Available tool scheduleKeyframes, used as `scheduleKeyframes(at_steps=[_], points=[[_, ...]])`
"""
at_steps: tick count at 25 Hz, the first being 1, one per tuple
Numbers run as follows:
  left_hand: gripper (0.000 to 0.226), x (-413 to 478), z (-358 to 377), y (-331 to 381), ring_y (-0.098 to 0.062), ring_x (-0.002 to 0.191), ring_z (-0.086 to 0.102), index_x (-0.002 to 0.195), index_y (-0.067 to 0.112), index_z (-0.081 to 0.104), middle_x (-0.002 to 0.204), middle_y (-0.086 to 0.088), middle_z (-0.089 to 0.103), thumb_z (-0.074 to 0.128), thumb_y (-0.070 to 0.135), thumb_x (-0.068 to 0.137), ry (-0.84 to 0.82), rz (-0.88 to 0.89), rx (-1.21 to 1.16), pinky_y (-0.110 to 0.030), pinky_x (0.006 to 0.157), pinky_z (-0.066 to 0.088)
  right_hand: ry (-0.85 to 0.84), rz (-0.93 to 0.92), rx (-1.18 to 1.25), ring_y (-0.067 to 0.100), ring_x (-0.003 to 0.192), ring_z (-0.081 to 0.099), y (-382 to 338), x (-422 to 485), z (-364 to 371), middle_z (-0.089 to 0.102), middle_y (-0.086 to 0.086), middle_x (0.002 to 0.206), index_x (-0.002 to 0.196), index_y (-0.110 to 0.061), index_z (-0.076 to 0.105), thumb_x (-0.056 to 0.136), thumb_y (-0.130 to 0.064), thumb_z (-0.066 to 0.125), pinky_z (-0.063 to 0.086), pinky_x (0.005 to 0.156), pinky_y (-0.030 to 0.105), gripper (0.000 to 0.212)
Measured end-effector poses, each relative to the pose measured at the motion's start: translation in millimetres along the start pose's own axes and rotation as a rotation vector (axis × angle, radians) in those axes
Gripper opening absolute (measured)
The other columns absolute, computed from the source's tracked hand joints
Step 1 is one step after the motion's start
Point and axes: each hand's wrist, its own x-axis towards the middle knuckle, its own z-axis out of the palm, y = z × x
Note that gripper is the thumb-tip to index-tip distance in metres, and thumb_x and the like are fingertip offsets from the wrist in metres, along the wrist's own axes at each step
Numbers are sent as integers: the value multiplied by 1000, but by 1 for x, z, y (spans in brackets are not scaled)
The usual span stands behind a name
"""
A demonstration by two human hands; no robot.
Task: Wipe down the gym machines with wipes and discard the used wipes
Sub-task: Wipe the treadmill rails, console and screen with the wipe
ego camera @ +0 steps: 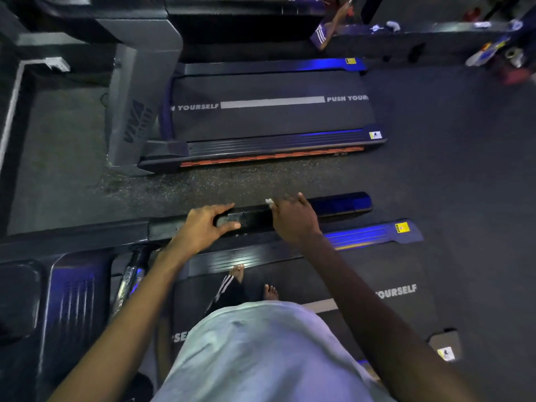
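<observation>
Hands both reach over the near treadmill (400, 274) and sit on its black handrail (342, 203). The left hand (203, 224) grips the rail between fingers and thumb. The right hand (293, 219), just to its right, curls over a white wipe (269, 201), of which only a scrap shows at the far fingertips.

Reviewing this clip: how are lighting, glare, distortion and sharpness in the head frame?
Head view: dim overall, blue glare streaks on the near treadmill's side rail and the far treadmill; wide-angle distortion bends lines toward the frame edges; corners are soft; the wipe in the right hand shows only as a small white scrap.
</observation>
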Motion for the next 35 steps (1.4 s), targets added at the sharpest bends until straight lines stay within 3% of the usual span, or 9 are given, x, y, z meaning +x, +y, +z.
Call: scheduleKeyframes(at_steps=[4,7,11,17,21,25,29,33,35], points=[[61,10,1,-5,-19,123,58,135,28,59,131,0,64,74,50,80,-16,5,-30,-31,109,41,-248,122,138,37,105,65,14,33,-27,69,22,113,113,-12,71,98,-24,50,49,86,38,28],[58,19,-4,-14,-20,119,59,132,34,59,126,3,67,71,56,80,-102,7,-21,-35,104,45,-425,79,179,23,90,66,14,52,-40,73,14,104,106,-15,75,99,-31,53,45,74,30,27],[60,29,-13,-15,-19,119,60,137,29,55,133,0,63,70,52,84,-175,80,18,-28,96,44,-596,139,52,22,89,58,34,78,-51,63,3,97,99,-13,71,97,-31,56,38,62,25,23],[64,31,-17,-22,-17,122,57,142,28,50,138,1,59,68,51,86,-205,126,27,-28,96,44,-702,141,147,21,86,61,-5,89,-33,68,5,93,91,-9,70,99,-18,45,49,80,36,28],[61,37,-23,-25,-19,121,58,139,28,54,135,1,61,70,49,84,-250,161,43,-28,95,43,-775,212,80,15,75,55,-8,98,-44,66,8,96,101,-5,70,99,-17,47,44,64,29,26],[61,34,-29,-41,-18,120,59,135,28,57,132,2,63,70,56,82,-251,104,53,-33,99,46,-783,162,123,18,90,61,-15,100,-44,69,1,101,103,-15,73,102,-30,49,47,78,32,28],[59,29,-28,-47,-21,117,61,133,22,59,128,-2,66,70,51,84,-209,136,33,-34,98,46,-768,83,240,16,87,58,-38,93,-32,62,-7,84,78,-27,61,105,-32,45,43,74,31,32],[68,26,-28,-55,-20,123,58,139,20,54,135,-2,61,66,58,83,-197,113,28,-36,104,44,-755,156,87,22,93,62,-24,96,-35,70,4,100,99,-18,72,101,-30,46,51,85,37,29],[68,24,-29,-55,-19,123,58,139,21,54,134,-1,61,66,58,83,-189,105,22,-37,104,44,-760,129,147,17,90,62,-33,95,-38,69,-3,94,96,-21,72,103,-31,46,49,85,36,29]])
